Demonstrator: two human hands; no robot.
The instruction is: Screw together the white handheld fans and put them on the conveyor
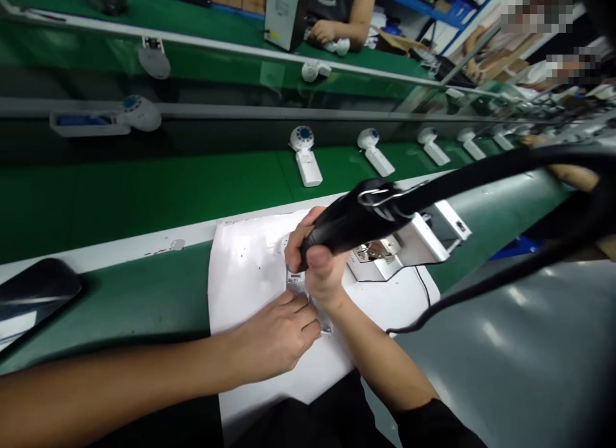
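My right hand [317, 262] is wrapped around a black electric screwdriver [359, 210], which has a thick cable at its upper end. The screwdriver points down at a white device [295, 278] lying on a white sheet [250, 294]; its tip is hidden behind my fingers. Just below, my left hand [289, 329] is closed with fingers curled over the lower part of the device, hiding most of it. To the right of both hands stands a metal screw feeder [380, 252] on the sheet.
Several white devices with round heads [308, 156] lie along the green conveyor [216, 175] beyond the bench. A dark glossy object [38, 294] sits at the left. The black cable [481, 172] loops across the right side. Across the line, a co-worker's hand [323, 32] rests by white parts.
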